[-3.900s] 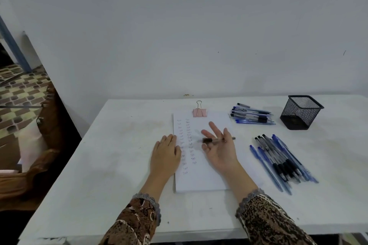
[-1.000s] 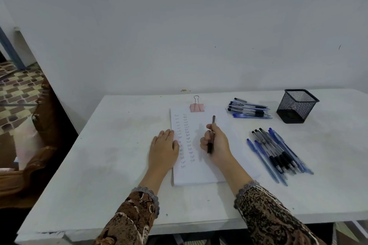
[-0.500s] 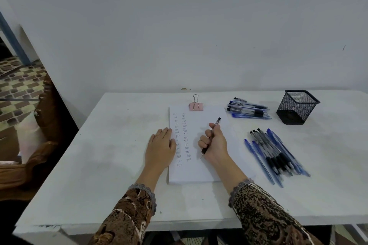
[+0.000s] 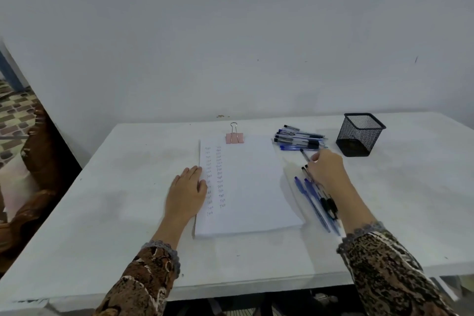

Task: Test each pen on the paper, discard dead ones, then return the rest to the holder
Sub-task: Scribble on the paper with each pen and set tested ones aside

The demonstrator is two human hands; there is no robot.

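A white paper pad (image 4: 251,187) lies mid-table, with two columns of small written marks down its left side and a pink binder clip (image 4: 234,137) at its top. My left hand (image 4: 187,191) rests flat on the pad's left edge, fingers together. My right hand (image 4: 327,169) is off the pad to the right, shut on a black pen (image 4: 305,155) whose end points toward the far pile of pens (image 4: 300,139). A near pile of blue and black pens (image 4: 318,202) lies partly under my right wrist. The black mesh holder (image 4: 359,134) stands empty at the far right.
The white table (image 4: 102,213) meets a plain wall at the back. A brown wooden chair (image 4: 38,161) stands left of the table over a patterned floor. The table's front edge runs below my sleeves.
My right hand has lifted the pen from the paper, where it was writing, and moved it right and away, to just short of the far pile. My left hand has stayed put.
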